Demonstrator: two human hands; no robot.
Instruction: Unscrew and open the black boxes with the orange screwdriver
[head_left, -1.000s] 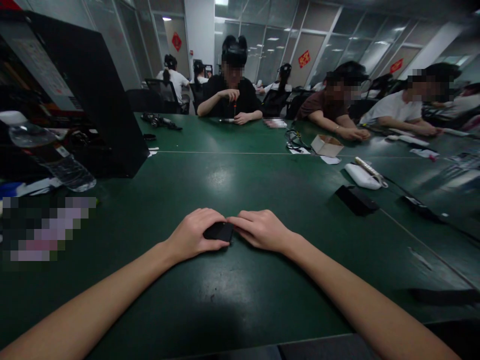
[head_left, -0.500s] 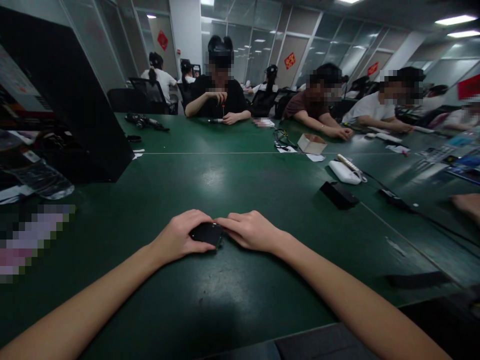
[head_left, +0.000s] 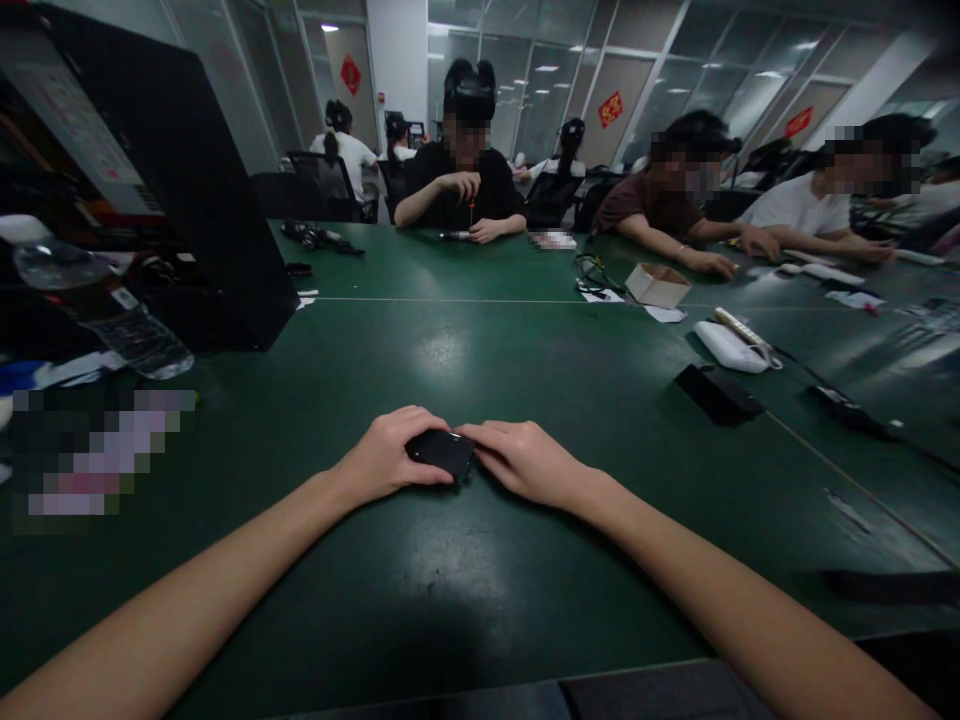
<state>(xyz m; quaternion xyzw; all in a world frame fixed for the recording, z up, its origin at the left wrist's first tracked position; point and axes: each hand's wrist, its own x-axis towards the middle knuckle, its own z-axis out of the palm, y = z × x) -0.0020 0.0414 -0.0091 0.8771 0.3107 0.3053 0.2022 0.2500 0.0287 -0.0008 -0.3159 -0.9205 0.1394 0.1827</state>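
Observation:
My left hand [head_left: 390, 452] grips a flat black rectangular device [head_left: 444, 455], thumb along its near edge and fingers along the far edge. Small bits stick out at the device's right end, too small to name. From the right, my right hand [head_left: 525, 458] meets the device at its far right corner, with its fingers pressed together. Its thumb is mostly hidden, and I cannot make out any small part between the fingertips. Device and hands are low over the green table [head_left: 442, 550].
At left stand a large black case [head_left: 202, 200] and a tilted plastic bottle [head_left: 105, 300]. To the right lie a black box [head_left: 720, 393], a white device [head_left: 733, 346] and a cable. Farther back are an open carton [head_left: 658, 286] and several seated people, one holding a screwdriver.
The view has turned slightly left, so everything sits farther right in the picture. My hands keep nearly the same hold on the device. A co-worker at right has moved their hands apart.

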